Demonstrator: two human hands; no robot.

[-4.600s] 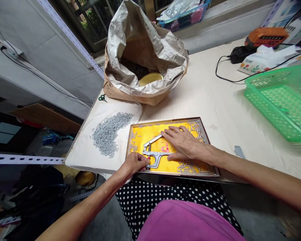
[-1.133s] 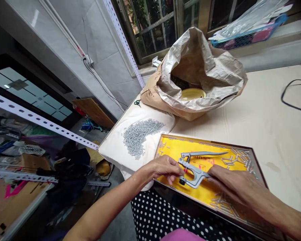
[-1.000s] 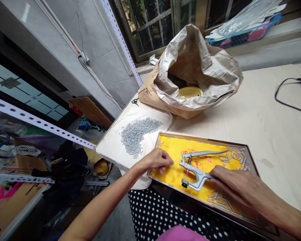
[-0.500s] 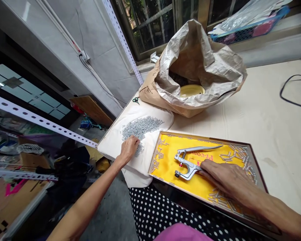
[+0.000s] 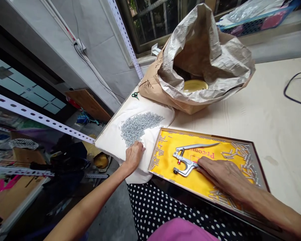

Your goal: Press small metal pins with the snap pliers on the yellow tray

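Observation:
My left hand (image 5: 134, 155) is closed with the fingertips pinched, at the near edge of a pile of small grey metal pins or rivets (image 5: 137, 126) on a white cloth (image 5: 110, 137). What it may hold is hidden. My right hand (image 5: 218, 170) grips the lower handle of silver snap-fastener pliers (image 5: 188, 166), whose jaws stand apart and point left. The pliers are over a shallow tray (image 5: 259, 164) with a yellow cloth (image 5: 170, 147) printed in red. Several shiny metal pieces (image 5: 249, 167) lie along the tray's inner edges.
Behind the cloth stands a large brown paper sack (image 5: 163, 95), its mouth gaping, with a yellow dish (image 5: 195, 85) inside. Green-handled scissors (image 5: 135, 95) lie by the sack. A black cable (image 5: 287, 90) is at right. A perforated white metal bar (image 5: 43, 117) runs along the left.
My left hand has drawn back slightly towards me, to the pile's near edge, and the pins below the pile are out of sight. The right hand keeps its grip on the pliers.

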